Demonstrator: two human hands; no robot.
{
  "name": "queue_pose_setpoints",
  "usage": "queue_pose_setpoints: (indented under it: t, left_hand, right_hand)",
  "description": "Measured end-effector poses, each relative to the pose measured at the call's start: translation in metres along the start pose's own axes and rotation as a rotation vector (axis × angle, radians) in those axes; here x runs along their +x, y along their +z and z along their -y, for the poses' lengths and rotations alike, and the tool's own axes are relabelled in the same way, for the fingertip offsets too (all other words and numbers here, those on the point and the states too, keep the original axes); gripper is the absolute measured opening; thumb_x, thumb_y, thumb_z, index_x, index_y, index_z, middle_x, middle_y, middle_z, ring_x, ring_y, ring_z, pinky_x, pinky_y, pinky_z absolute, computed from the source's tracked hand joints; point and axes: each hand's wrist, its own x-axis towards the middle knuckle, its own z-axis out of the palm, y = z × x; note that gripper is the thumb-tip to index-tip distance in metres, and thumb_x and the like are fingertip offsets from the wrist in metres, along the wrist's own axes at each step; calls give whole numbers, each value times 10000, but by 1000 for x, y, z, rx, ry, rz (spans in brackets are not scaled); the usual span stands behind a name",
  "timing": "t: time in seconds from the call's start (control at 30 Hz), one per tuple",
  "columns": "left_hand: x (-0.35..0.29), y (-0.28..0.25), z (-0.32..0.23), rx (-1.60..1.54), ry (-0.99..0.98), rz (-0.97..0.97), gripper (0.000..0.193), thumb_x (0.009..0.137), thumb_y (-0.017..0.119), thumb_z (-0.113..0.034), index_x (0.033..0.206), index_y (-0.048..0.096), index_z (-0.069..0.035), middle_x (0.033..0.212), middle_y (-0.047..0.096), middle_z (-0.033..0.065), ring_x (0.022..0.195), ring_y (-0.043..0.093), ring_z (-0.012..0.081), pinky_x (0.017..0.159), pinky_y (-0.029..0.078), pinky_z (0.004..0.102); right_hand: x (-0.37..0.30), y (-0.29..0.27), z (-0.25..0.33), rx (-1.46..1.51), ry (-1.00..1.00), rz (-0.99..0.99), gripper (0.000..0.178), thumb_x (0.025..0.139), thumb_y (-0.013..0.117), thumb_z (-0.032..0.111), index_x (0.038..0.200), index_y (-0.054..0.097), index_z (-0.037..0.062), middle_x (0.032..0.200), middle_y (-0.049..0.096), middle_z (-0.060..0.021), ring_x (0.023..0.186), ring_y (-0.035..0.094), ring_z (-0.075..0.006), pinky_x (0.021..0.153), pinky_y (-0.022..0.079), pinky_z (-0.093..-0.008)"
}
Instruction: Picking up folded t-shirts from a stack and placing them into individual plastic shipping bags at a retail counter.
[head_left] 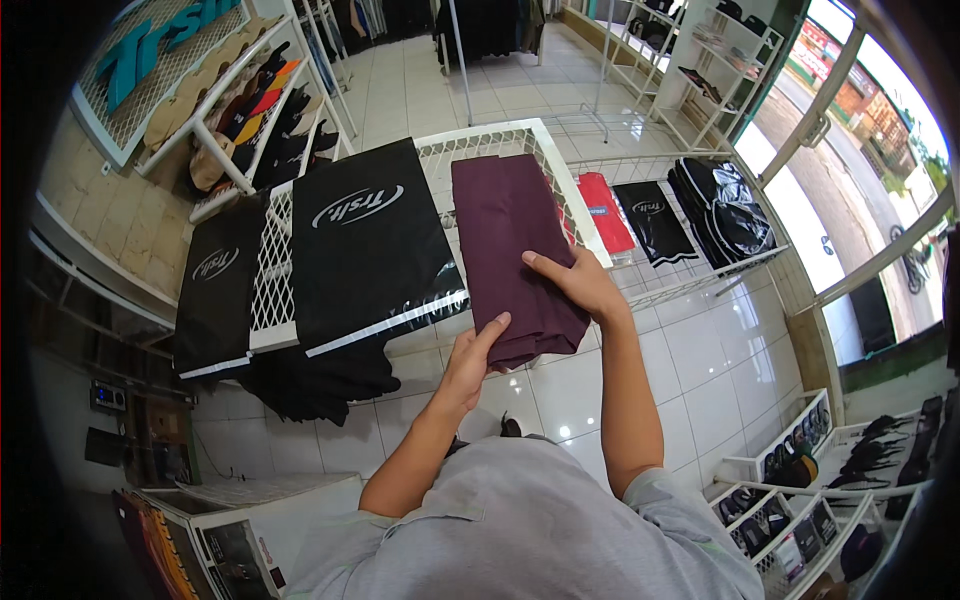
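Observation:
Between my hands is a folded maroon garment (515, 235), a long rectangle with layered edges at its near end. My left hand (468, 362) grips its near left corner, thumb on top and the other fingers hidden beneath. At the right edge my right hand (580, 283) holds it, thumb lying over the cloth and fingers mostly out of sight under it. The garment's far end lies over a white mesh table (475, 142). Left of it, a large black plastic bag (375, 240) rests flat on the mesh, with a smaller black bag (215, 290) farther left.
Dark cloth (320, 385) hangs below the bags. A lower rack on the right carries a red package (605, 215), a black package (655, 225) and several black bags (720, 210). Cap shelves (245, 120) stand at the far left, a glass door (830, 160) at the right.

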Motion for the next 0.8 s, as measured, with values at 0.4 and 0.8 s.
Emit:
queue_pose_setpoints:
  t: [0.4, 0.8]
  left_hand:
    - [4, -9, 8, 267, -75, 257, 531, 1026, 540, -576, 1035, 682, -64, 773, 647, 30, 628, 602, 126, 587, 500, 291]
    - [-42, -207, -98, 1373, 865, -302, 413, 791, 835, -258, 1157, 766, -80, 1284, 692, 97, 1310, 544, 340, 1092, 435, 460]
  right_hand:
    - [3, 32, 12, -555, -159, -17, 797, 633, 942, 319, 1237, 616, -85, 1146, 706, -288, 1107, 681, -408, 975, 523, -430]
    - [-90, 48, 70, -864, -360, -178, 558, 689, 839, 134, 1202, 643, 40, 1005, 711, -244, 986, 647, -463, 854, 515, -508]
